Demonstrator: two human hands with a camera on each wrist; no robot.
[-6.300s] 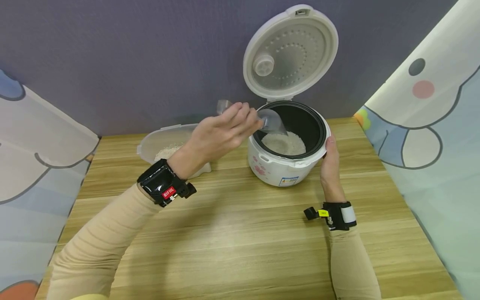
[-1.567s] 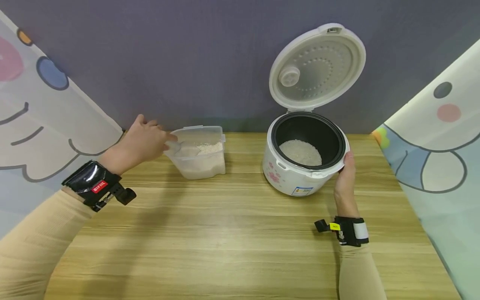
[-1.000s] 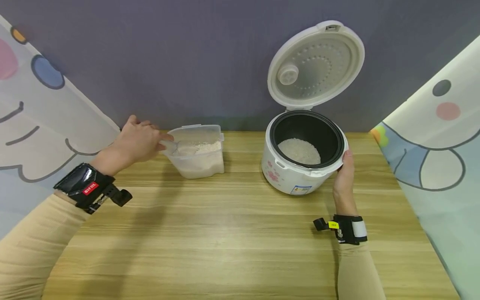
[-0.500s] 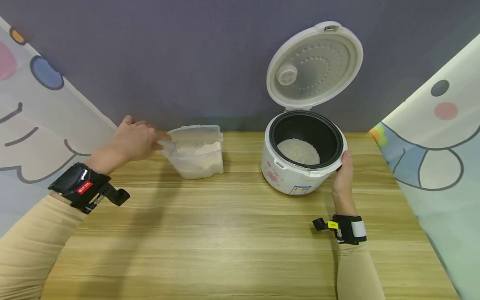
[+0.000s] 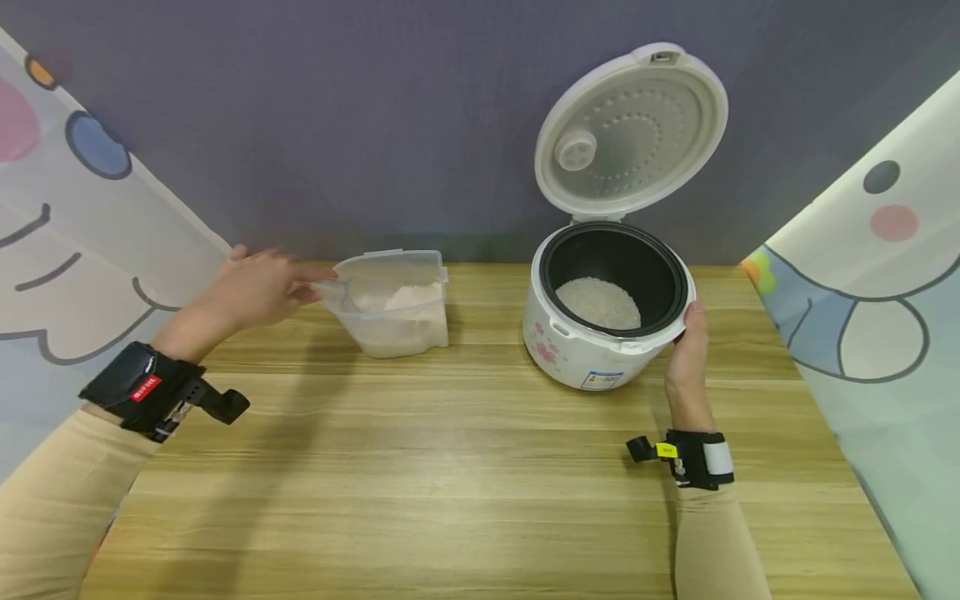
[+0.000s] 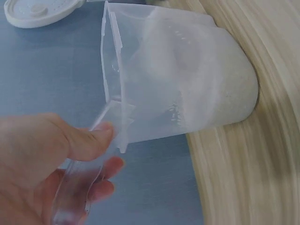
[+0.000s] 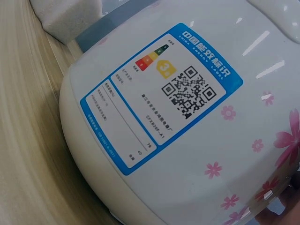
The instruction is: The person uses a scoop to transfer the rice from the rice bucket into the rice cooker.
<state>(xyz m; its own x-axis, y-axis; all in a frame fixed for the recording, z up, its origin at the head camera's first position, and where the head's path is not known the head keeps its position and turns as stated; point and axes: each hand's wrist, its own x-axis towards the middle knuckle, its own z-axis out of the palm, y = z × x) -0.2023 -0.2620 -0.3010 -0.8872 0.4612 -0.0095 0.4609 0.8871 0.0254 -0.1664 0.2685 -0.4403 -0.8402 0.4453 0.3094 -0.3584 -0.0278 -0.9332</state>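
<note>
In the head view my left hand (image 5: pixel 258 287) is at the left end of a translucent plastic rice container (image 5: pixel 390 343). It pinches the handle of a clear plastic scoop (image 6: pixel 72 187) between thumb and fingers, and the scoop's front end reaches in over the container's rim. White rice (image 5: pixel 416 296) lies inside, banked toward the right. My right hand (image 5: pixel 688 354) grips the right side of a white rice cooker (image 5: pixel 551 342), thumb near the rim, other fingers mostly hidden. Rice (image 5: pixel 597 302) covers the bottom of the cooker's dark inner pot (image 5: pixel 652 283).
The cooker's raised lid (image 5: pixel 630 125) leans back near a dark grey wall panel (image 5: pixel 337 125). Cartoon-printed sheets (image 5: pixel 862 275) flank the wooden table (image 5: pixel 450 467) on both sides. An energy label (image 7: pixel 159 98) is stuck to the cooker's front.
Earlier the left hand tipped the scoop over the cooker's pot; then it moved left to the container. Lately it has drawn slightly further left, and the rice there has shifted. The right hand keeps its grip.
</note>
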